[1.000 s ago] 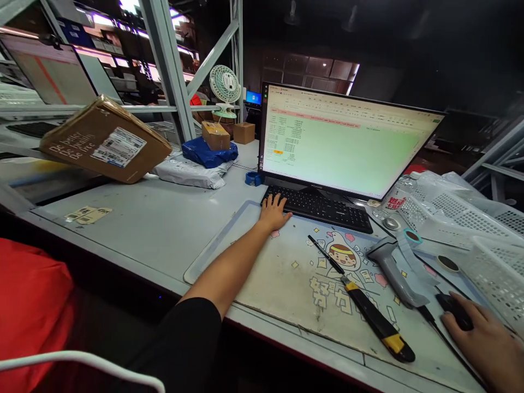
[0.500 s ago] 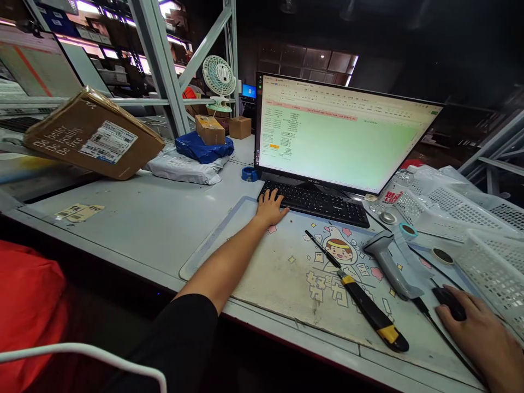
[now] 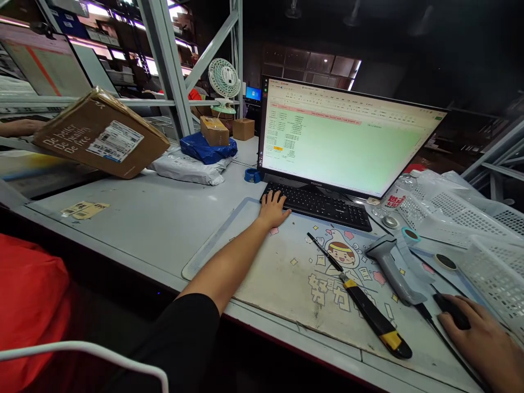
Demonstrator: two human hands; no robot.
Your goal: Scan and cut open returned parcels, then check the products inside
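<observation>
My left hand (image 3: pixel 273 210) rests at the left end of the black keyboard (image 3: pixel 327 206), its fingers spread over the keys. At the far right, my right hand (image 3: pixel 481 330) is wrapped over a black computer mouse (image 3: pixel 452 310). Between them on the patterned desk mat (image 3: pixel 270 273) lie a black pen (image 3: pixel 323 250), a black and yellow utility knife (image 3: pixel 374 316) and a grey barcode scanner (image 3: pixel 395 270). The monitor (image 3: pixel 344 142) behind the keyboard displays a spreadsheet with a green background.
A tilted cardboard box (image 3: pixel 102 134) stands at the back left. Beside it are a white parcel bag (image 3: pixel 188 168), a blue parcel (image 3: pixel 208 149) and small boxes. White plastic baskets (image 3: pixel 446 213) and tape rolls (image 3: pixel 445 262) sit at the right. Another person's forearm (image 3: pixel 18 128) shows at far left.
The whole view has shifted slightly, so things sit a little further right. Another person's forearm has appeared at the far left, behind the box. Both my hands stay where they were.
</observation>
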